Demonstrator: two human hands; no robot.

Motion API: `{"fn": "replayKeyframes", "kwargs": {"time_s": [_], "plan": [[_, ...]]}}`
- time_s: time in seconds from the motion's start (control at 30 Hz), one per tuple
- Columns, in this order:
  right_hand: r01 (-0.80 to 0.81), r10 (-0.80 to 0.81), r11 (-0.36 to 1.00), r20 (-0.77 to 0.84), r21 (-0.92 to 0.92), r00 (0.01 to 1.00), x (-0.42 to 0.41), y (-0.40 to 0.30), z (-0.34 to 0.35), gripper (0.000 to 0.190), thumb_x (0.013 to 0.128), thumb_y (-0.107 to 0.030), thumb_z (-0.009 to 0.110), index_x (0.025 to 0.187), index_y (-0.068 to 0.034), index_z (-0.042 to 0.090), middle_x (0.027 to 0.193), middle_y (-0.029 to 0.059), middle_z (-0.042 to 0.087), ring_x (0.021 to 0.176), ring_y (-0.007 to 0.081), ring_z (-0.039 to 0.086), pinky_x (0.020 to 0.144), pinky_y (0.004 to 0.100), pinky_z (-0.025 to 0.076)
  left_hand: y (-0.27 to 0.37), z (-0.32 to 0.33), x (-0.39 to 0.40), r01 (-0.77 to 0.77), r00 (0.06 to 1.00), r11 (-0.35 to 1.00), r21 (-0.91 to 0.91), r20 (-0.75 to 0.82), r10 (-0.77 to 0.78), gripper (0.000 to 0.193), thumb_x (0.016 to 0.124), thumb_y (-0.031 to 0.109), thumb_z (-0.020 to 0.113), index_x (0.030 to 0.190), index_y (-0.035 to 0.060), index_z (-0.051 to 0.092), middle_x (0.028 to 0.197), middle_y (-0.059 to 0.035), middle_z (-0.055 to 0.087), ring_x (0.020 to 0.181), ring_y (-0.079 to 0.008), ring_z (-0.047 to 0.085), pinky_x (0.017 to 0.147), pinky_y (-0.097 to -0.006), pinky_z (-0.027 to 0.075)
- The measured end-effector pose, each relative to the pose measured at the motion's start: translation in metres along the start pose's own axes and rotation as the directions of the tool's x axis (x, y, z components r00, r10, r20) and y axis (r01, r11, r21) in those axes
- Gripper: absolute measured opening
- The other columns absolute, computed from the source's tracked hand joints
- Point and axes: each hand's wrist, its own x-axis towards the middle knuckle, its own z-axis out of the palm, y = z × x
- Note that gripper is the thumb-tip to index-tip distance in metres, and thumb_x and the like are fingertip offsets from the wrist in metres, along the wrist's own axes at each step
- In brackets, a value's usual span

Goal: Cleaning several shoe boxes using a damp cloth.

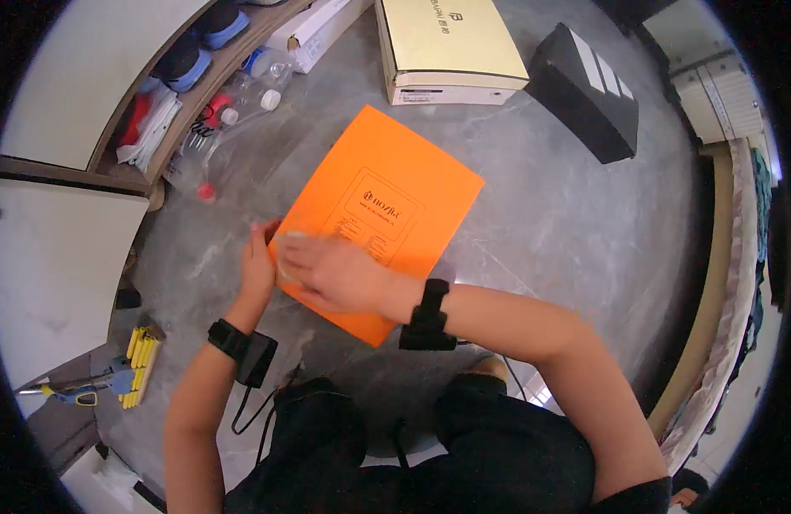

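An orange cardboard box [427,173] with black print lies tilted in front of me, above the grey floor. My left hand [260,260] grips its left edge, the thumb side near the corner. Across the lower left part of the top reaches my right hand [334,270], blurred, pressing a pale cloth or tissue [289,247] against the surface. The cloth is mostly hidden under the fingers. Both wrists wear black straps with small devices.
A cream box [456,38] and a black shoebox with white stripes [585,93] stand beyond. Plastic bottles [241,103] lie by an open shelf [209,70] holding shoes. Yellow rods [138,366] are at lower left, a bed edge [723,289] at right.
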Motion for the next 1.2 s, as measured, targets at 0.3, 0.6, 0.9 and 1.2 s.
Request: {"fn": "replayKeyframes", "kwargs": {"time_s": [0.3,0.6,0.9,1.2], "plan": [[-0.137,0.118,0.985,-0.174,-0.103,0.978,0.01,0.073,-0.026,0.031,0.076,-0.005,0.053,0.106,-0.002,0.06,0.12,0.0165,0.054,0.109,0.0322,0.053,0.091,0.0372,0.045,-0.014,-0.002,0.002,-0.03,0.999,0.999,0.037,-0.01,0.031,0.059,0.099,0.041,0.024,0.113,-0.0077,0.054,0.11,-0.0153,0.06,0.103,-0.0231,0.056,0.093,-0.0321,0.04],[-0.232,0.21,0.956,-0.134,-0.18,0.968,0.01,0.076,-0.03,0.031,0.074,-0.004,0.055,0.104,-0.005,0.063,0.122,0.0098,0.054,0.111,0.0266,0.054,0.087,0.0345,0.048,-0.021,-0.003,0.007,-0.022,0.999,0.998,0.054,-0.041,0.024,0.06,0.099,0.041,0.024,0.113,-0.0078,0.055,0.11,-0.0154,0.06,0.104,-0.0226,0.056,0.094,-0.0318,0.04],[0.029,-0.03,0.997,-0.009,-0.071,1.0,0.003,0.042,-0.016,0.034,0.071,-0.004,0.057,0.104,-0.002,0.061,0.121,0.0094,0.054,0.112,0.0264,0.053,0.09,0.0348,0.047,-0.02,-0.005,0.009,-0.051,0.998,0.999,0.016,-0.023,0.051,0.058,0.099,0.04,0.026,0.113,-0.0084,0.054,0.111,-0.0166,0.06,0.104,-0.0235,0.056,0.094,-0.0327,0.04],[-0.346,0.286,0.926,-0.317,-0.153,0.904,0.019,0.125,-0.074,0.025,0.076,-0.004,0.053,0.098,-0.002,0.064,0.116,0.0123,0.058,0.105,0.03,0.055,0.086,0.0368,0.048,-0.015,-0.003,0.008,-0.028,1.0,0.999,0.044,-0.01,0.028,0.056,0.099,0.04,0.026,0.113,-0.0074,0.053,0.11,-0.0158,0.059,0.104,-0.0229,0.055,0.094,-0.0323,0.04]]}}
